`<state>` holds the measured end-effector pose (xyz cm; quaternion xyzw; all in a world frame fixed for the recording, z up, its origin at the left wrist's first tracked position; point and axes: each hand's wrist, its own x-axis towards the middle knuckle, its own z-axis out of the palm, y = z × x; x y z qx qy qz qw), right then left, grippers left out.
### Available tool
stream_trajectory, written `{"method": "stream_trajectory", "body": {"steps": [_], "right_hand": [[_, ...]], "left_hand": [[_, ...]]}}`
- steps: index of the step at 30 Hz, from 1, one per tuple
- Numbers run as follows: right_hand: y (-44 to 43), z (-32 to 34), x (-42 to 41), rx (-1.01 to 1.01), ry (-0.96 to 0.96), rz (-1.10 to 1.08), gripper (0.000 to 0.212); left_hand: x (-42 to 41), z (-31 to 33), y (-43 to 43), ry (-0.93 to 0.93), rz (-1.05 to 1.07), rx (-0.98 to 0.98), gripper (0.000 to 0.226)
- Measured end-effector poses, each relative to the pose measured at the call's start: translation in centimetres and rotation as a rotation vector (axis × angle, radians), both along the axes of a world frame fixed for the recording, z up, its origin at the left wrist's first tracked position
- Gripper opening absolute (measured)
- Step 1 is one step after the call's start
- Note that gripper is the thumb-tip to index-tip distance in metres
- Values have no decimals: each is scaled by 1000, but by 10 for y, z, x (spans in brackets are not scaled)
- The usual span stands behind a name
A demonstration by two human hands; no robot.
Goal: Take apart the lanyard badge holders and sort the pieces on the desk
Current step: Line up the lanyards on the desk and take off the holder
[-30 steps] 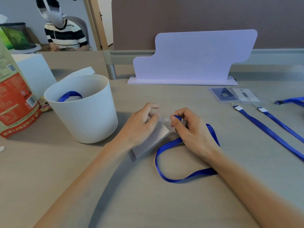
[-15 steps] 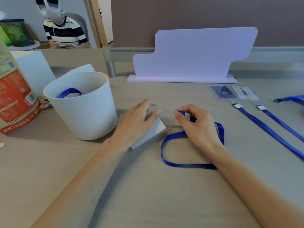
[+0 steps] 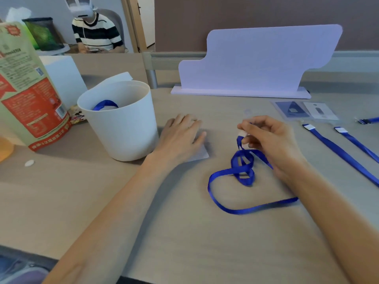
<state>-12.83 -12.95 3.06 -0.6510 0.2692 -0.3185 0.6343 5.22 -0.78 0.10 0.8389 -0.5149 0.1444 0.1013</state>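
Observation:
My right hand (image 3: 268,140) pinches the white clip end of a blue lanyard (image 3: 240,175), lifted a little off the desk; the strap hangs in twisted loops and trails across the desk below my wrist. My left hand (image 3: 180,136) lies flat on a clear badge holder (image 3: 200,153), pressing it to the desk beside the white bucket (image 3: 123,128). The lanyard is apart from the badge holder. Two badge holders (image 3: 303,110) lie at the right rear, with two straight blue lanyards (image 3: 338,150) below them.
The white bucket holds another blue lanyard (image 3: 105,104). A red-and-green bag (image 3: 26,89) stands at the far left, a white box (image 3: 63,76) behind it. A pale purple stand (image 3: 256,62) lines the back. Another person (image 3: 94,31) sits beyond the desk.
My right hand pulled the lanyard's clip end away from the badge holder and rose to the right; the strap bunched into loops. My left hand flattened over the holder.

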Motion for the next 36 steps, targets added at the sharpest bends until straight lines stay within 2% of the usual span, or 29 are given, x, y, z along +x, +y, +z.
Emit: {"method": "stream_trajectory", "body": {"steps": [1, 2, 5, 6, 7, 10, 12, 14, 16, 20, 23, 26, 28, 31, 33, 36], "right_hand": [[0, 1, -1, 54, -36, 48, 6], [1, 2, -2, 101, -71, 87, 7], [-1, 5, -5, 220, -215, 148, 4], [-2, 6, -6, 261, -276, 155, 4], [-3, 7, -7, 299, -335, 162, 4], [-8, 13, -10, 420, -493, 177, 7], [-11, 14, -12, 484, -554, 190, 9], [-16, 12, -14, 505, -562, 213, 10], [-22, 7, -15, 554, -572, 207, 13], [-35, 3, -23, 650, -569, 87, 23], [-35, 1, -19, 363, -266, 13, 22], [-18, -6, -10, -41, 86, 93, 16], [-2, -10, -4, -260, 205, 208, 22], [18, -14, 2, -501, 293, 346, 40], [21, -18, 5, -661, 402, 316, 42], [15, -27, 10, -868, 485, 186, 28]], "left_hand": [[-7, 6, 1, 85, -49, -21, 67], [-17, 13, 1, 247, -117, -20, 67], [-49, 26, 0, 1081, -339, -6, 65], [-56, 24, -2, 1248, -375, -33, 60], [-61, 21, -4, 1267, -385, -56, 53], [-69, 11, -11, 932, -256, -134, 25], [-68, 6, -16, 817, -237, -245, 10], [-64, 4, -18, 838, -206, -350, 8], [-58, 8, -16, 944, -150, -494, 10], [-41, 16, -10, 1137, -46, -829, 33], [-32, 21, -11, 1358, 51, -1000, 38], [-39, 25, -12, 1546, 9, -1030, 34], [-45, 26, -12, 1521, -63, -977, 28], [-52, 30, -12, 1372, -78, -873, 25], [-57, 30, -13, 1335, -35, -852, 30], [-60, 30, -15, 1364, -34, -856, 37]]}}
